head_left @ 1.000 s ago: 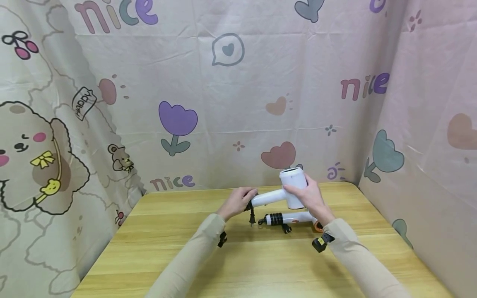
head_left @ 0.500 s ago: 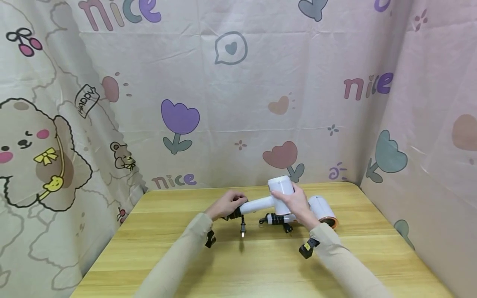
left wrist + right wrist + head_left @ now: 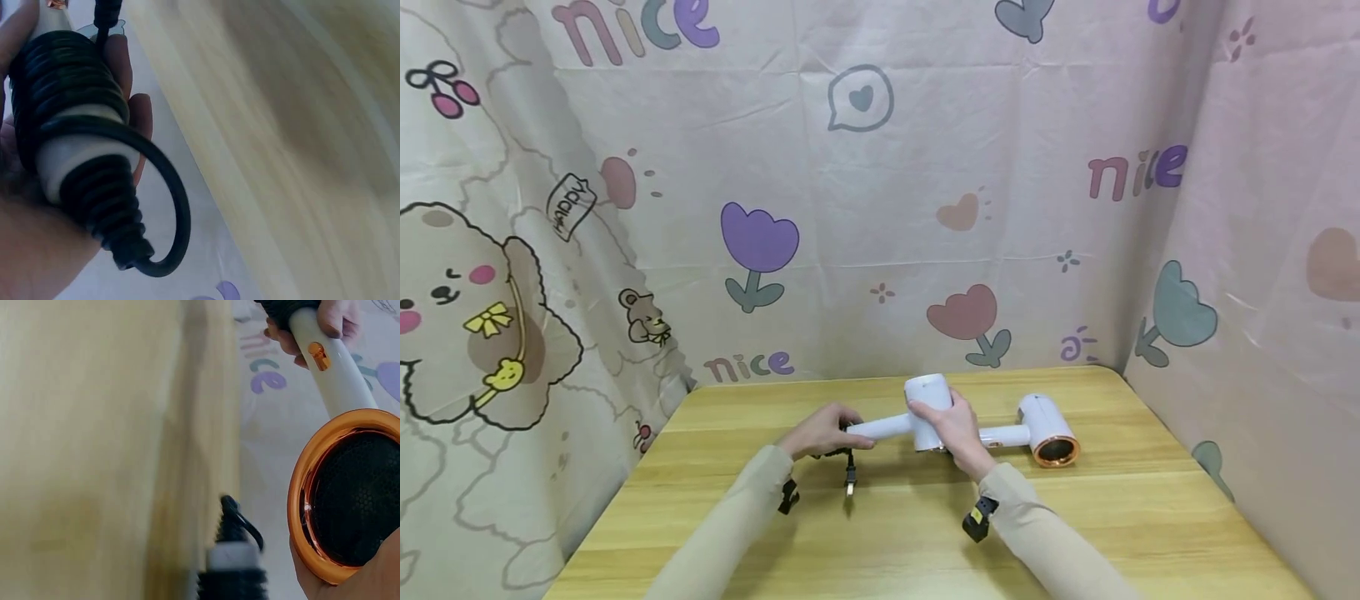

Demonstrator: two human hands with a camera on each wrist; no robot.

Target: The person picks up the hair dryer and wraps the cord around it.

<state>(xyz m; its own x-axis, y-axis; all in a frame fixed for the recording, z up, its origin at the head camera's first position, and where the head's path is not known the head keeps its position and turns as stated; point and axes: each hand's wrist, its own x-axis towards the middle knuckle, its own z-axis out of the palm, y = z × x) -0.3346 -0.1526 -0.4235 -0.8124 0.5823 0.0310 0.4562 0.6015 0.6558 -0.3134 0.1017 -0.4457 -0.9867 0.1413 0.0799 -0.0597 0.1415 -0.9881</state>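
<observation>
Between both hands is a white hair dryer (image 3: pixel 928 404), held over the table. My left hand (image 3: pixel 823 432) grips its handle end, where black cord (image 3: pixel 69 78) is wound in coils in the left wrist view. The cord's plug (image 3: pixel 850 477) dangles below that hand. My right hand (image 3: pixel 955 425) holds the barrel from the right side, its thumb across the front. In the right wrist view the copper-coloured ring (image 3: pixel 296 481) surrounds a dark grille. A second white hair dryer (image 3: pixel 1041 423) lies just right of that hand, its wound handle end (image 3: pixel 231 557) showing in the right wrist view.
The wood-patterned table (image 3: pixel 880 542) reaches back to a printed curtain (image 3: pixel 880 208), which also hangs at both sides. Small black cameras sit on both wrists, the right one (image 3: pixel 977 518) low over the table.
Both hands have moved left and lower with the hair dryer. The second hair dryer, partly covered before, now shows its barrel and copper ring while its handle end is hidden in the head view.
</observation>
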